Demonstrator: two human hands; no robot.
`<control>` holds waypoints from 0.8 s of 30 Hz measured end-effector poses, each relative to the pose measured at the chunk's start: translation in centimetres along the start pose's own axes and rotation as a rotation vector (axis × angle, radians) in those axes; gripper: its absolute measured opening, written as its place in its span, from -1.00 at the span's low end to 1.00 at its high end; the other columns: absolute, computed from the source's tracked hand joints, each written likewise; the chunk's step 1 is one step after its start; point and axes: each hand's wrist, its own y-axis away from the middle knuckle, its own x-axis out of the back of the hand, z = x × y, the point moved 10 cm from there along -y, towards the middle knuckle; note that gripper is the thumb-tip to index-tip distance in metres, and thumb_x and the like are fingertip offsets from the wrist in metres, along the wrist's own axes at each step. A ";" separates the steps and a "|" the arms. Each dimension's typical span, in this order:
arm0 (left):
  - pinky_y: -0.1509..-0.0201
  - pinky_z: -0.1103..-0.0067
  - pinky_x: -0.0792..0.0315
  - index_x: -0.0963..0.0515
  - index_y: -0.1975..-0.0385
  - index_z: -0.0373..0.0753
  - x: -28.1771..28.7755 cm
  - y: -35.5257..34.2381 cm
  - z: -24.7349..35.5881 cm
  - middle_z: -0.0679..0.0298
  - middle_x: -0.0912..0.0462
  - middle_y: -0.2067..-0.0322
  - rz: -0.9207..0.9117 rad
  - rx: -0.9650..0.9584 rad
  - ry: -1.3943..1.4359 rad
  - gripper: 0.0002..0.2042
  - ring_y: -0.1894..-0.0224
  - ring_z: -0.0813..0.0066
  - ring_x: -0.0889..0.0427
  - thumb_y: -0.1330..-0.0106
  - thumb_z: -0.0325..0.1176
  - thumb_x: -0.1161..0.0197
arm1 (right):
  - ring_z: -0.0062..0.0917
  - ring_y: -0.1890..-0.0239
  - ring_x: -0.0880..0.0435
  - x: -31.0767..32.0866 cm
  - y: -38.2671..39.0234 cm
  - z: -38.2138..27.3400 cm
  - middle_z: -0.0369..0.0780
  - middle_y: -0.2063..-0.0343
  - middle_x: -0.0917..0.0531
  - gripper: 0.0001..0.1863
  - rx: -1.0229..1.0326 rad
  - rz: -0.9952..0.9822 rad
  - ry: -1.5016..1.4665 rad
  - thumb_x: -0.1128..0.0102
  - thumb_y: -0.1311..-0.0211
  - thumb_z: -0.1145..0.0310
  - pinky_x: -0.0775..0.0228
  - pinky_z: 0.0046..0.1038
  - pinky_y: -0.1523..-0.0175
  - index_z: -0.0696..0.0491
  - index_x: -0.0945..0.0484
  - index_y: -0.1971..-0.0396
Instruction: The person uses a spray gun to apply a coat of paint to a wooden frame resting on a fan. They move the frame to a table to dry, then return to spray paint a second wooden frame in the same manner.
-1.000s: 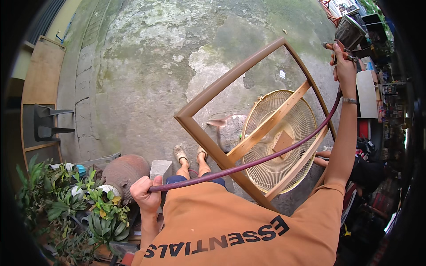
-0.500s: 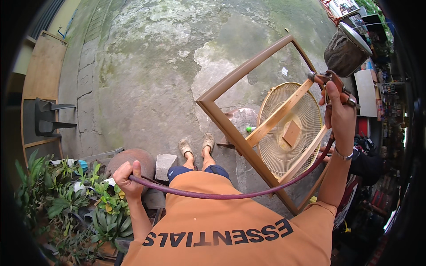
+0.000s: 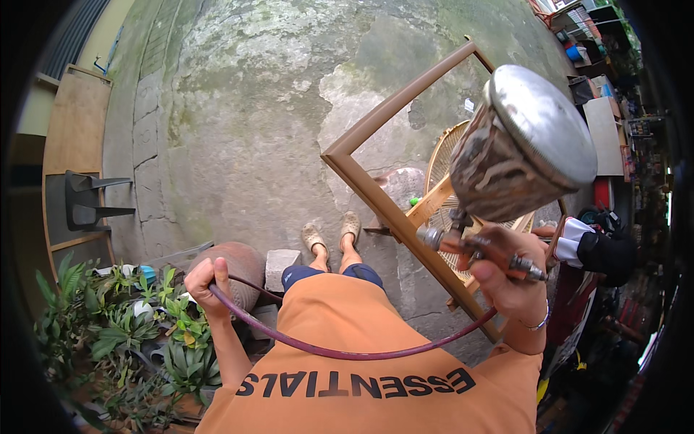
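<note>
Spray gun [image 3: 499, 163] is up off the person's right side in the head view, right hand [image 3: 515, 281] wrapped round it, though exact finger placement's hard to make out. Left hand [image 3: 210, 284] is closed on the purple hose [image 3: 347, 355]. The gun blocks much of the fan grille [image 3: 441, 158] behind the brown frame [image 3: 397, 102]; plants [image 3: 137, 329] crowd lower left. Half a second ago it was farther out.
</note>
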 end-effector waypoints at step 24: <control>0.63 0.48 0.15 -0.12 0.79 -0.27 -6.0 -0.3 9.3 0.29 0.00 0.76 -0.043 -0.118 -0.099 -0.49 0.73 0.45 0.00 -0.22 -0.32 -0.35 | -0.85 0.85 -0.24 21.9 -8.6 14.6 -0.41 0.66 -0.48 -0.59 -0.049 0.707 0.224 -0.04 -0.39 0.04 -0.01 -0.69 0.76 0.08 -0.66 0.14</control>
